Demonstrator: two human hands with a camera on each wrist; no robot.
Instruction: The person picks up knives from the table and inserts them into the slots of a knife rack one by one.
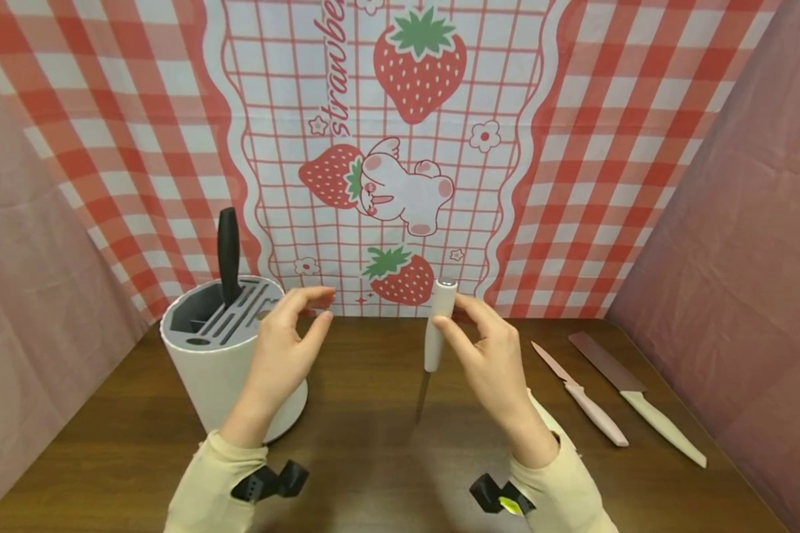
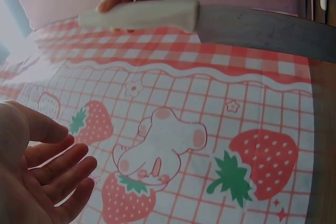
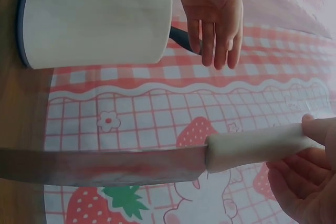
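Note:
My right hand (image 1: 493,359) pinches a kitchen knife (image 1: 440,333) by the upper part of its white handle, thumb on the near side. The knife is upright, its blade (image 3: 105,166) pointing down above the brown table. In the left wrist view, the whole handle (image 2: 142,15) shows between the right hand's fingertips and the wide blade. My left hand (image 1: 283,348) holds nothing; its fingers are relaxed and slightly bent. It hovers beside a white round knife block (image 1: 220,377) with a grey slotted top. A black-handled knife (image 1: 228,255) stands in the block.
On the table's right side lie a pink paring knife (image 1: 596,414) and a cleaver (image 1: 663,426) with a cream handle. Another pale item (image 1: 550,422) is partly hidden behind the right wrist. A strawberry-print checked cloth (image 1: 400,148) hangs at the back, with pink cloth at both sides.

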